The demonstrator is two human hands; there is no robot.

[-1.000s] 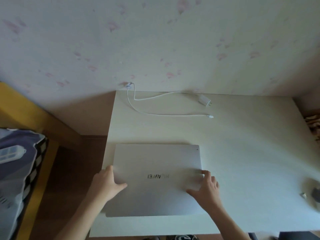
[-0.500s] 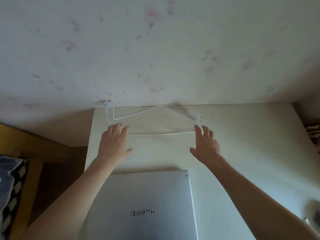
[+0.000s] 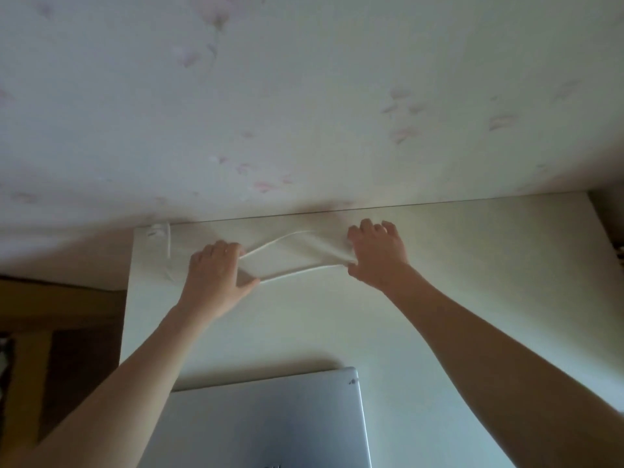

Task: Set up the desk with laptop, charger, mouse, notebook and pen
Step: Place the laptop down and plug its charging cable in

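At the back of the surface (image 3: 472, 298), the left hand (image 3: 216, 275) pinches the white charger cable (image 3: 290, 276); the right hand (image 3: 378, 255) closes over its other end. The shut laptop (image 3: 270, 423) lies nearer. Charger step: next, bring the cable toward the laptop.

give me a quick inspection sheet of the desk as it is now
surface: pale desk, pushed against the wall, mostly bare
job's things: silver laptop closed at the near edge; mouse, notebook, pen not seen
clutter: nothing seen
grippers: left hand and right hand both on the cable at the far edge; grip unclear
cables: white charger cable looped between the hands, one end running to the far left corner
surroundings: wall with faint pink marks; brown floor to the left
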